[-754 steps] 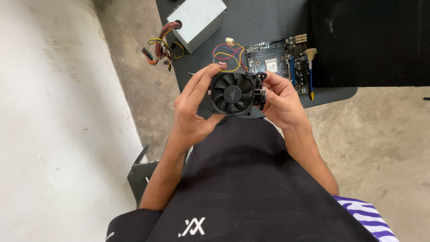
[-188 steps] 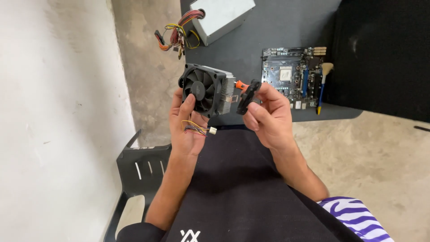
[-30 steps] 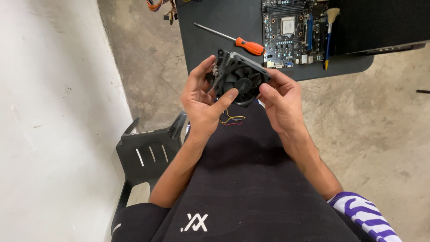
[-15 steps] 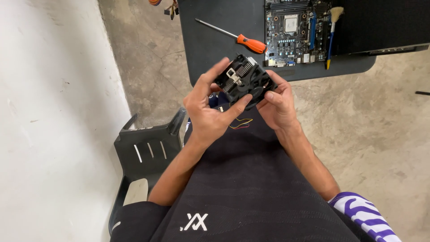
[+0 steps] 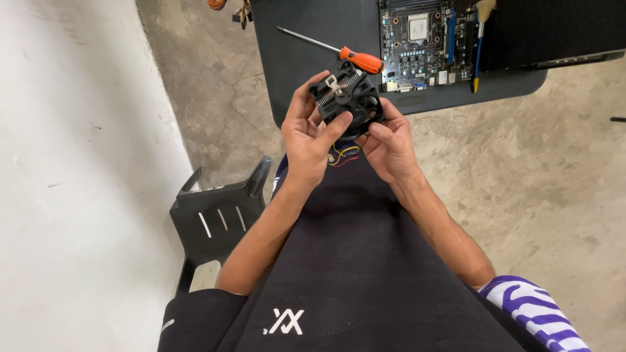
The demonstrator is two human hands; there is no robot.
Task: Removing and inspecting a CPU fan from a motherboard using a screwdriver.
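Both my hands hold a black cooler fan with a metal heatsink point(image 5: 345, 99) above my lap, in front of the dark table's edge. My left hand point(image 5: 308, 133) grips its left side, thumb across the fan frame. My right hand point(image 5: 389, 142) supports it from the right and below. The heatsink fins and a metal clip face up and away from me. Thin coloured wires point(image 5: 342, 154) hang from the fan between my hands.
A dark table point(image 5: 300, 62) carries an orange-handled screwdriver point(image 5: 355, 58), a motherboard point(image 5: 420, 36) and a small brush point(image 5: 479, 39). A black plastic chair point(image 5: 218, 212) stands to my left by the white wall. The floor is bare concrete.
The cooler has been turned in my hands: a second ago the fan face pointed at me, now the heatsink side with the clip tilts up. The hands stayed in place.
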